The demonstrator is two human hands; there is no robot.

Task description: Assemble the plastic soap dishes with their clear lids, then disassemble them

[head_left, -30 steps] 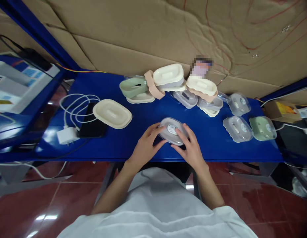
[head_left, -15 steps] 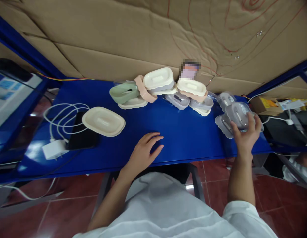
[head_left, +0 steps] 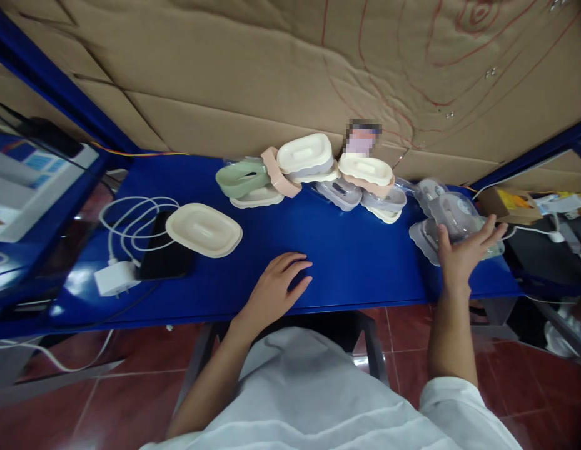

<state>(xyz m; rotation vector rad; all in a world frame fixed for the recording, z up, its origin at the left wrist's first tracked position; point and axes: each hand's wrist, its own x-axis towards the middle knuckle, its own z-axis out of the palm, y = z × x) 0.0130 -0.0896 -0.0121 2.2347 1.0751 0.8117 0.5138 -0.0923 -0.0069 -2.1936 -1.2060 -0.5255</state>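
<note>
My right hand (head_left: pixel 463 253) is stretched out at the right end of the blue table (head_left: pixel 346 262), fingers spread, touching the near side of a clear plastic soap box (head_left: pixel 454 211). That box rests on top of other clear boxes (head_left: pixel 424 237). My left hand (head_left: pixel 277 289) lies flat on the table near its front edge, fingers slightly apart, holding nothing. A cream oval lid (head_left: pixel 203 230) lies to its left.
A pile of cream, pink, grey and green soap boxes (head_left: pixel 313 169) lines the back of the table against a cardboard wall (head_left: pixel 252 81). A black phone (head_left: pixel 163 257), a white charger (head_left: pixel 114 278) and a coiled cable (head_left: pixel 131 215) lie at the left.
One second ago both hands held a clear box at the table's middle. My right hand carried it right onto the other clear boxes and has now spread its fingers. The left hand stayed put.
</note>
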